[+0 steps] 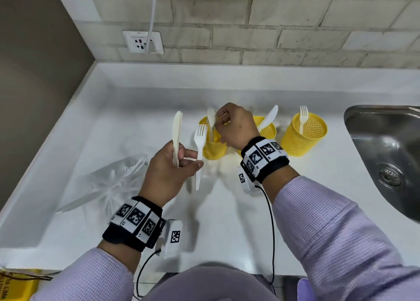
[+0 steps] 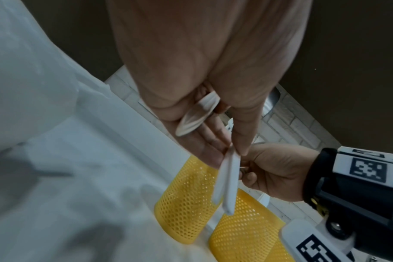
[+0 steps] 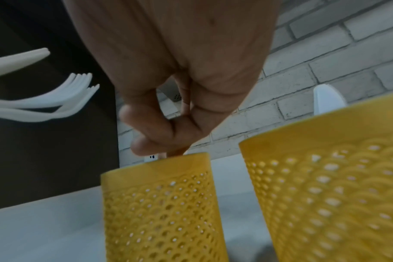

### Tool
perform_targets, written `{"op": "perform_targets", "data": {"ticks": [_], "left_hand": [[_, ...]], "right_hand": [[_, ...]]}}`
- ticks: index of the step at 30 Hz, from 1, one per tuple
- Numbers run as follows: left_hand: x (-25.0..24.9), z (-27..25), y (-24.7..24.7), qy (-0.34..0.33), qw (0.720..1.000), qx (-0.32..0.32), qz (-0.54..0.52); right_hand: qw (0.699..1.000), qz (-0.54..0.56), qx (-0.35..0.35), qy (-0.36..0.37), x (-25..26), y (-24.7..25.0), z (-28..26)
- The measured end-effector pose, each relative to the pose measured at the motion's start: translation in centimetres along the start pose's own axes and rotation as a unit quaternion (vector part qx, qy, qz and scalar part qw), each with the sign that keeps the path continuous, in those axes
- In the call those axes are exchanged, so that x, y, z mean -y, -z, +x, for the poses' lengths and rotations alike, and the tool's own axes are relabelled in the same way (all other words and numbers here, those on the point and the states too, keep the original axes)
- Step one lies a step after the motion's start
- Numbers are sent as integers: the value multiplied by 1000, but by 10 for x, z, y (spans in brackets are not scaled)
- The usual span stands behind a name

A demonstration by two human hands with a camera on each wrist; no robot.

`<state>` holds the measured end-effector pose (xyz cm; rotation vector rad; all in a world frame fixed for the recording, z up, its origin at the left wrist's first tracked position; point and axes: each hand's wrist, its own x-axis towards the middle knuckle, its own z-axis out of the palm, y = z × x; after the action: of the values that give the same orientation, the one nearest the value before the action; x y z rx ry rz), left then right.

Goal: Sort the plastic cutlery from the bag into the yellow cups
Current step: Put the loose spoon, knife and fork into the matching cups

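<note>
1. Yellow mesh cups stand in a row on the counter in the head view. The right hand (image 1: pixel 236 125), fingers curled, pinches a spoon (image 1: pixel 211 121) over the left cup (image 1: pixel 213 146). The left hand (image 1: pixel 172 171) grips knives (image 1: pixel 176 132) and a fork (image 1: pixel 200 146). The bag (image 1: pixel 113 178) lies left. Likely risk: a snagged handle tips the light cup.
2. In the left wrist view, fingers (image 2: pixel 204 147) and thumb pinch the white handles (image 2: pixel 227 182) (blurred). The loose bundle could slip.
3. In the right wrist view, the fingertips (image 3: pixel 146 141) bunch at the cup's rim (image 3: pixel 155 163). Two forks (image 3: pixel 63 99) show left; mixing kinds would spoil the sort.
</note>
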<state>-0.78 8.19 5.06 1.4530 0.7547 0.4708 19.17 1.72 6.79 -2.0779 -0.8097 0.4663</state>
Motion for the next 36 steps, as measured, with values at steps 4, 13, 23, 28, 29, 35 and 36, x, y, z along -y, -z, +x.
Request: {"op": "perform_targets", "data": {"ticks": [4,13,23,28,29,35,36], "left_hand": [[-5,2,0,-9,1000,17,5],[-16,-2,-14,-40,997,55,37],[-23,-8,-43,-75,990,109,57],[-24,-9,-65,-77,988,116,65],[-25,-9,-70,-78,989,111,66],[-32,-9,-105,-86,989,86,86],[-33,-9,-112,-90,987,89,94]], "right_hand": [[998,2,-64,29,0,2,-10],[980,49,-154,115,26,14,-68],[988,136,-70,-2,-7,18,-98],[967,239,-85,-36,-16,40,-98],[957,272,-94,-31,-17,48,-97],[902,396,-171,9,-15,107,-89],[903,387,-185,11,-18,114,-87]]}}
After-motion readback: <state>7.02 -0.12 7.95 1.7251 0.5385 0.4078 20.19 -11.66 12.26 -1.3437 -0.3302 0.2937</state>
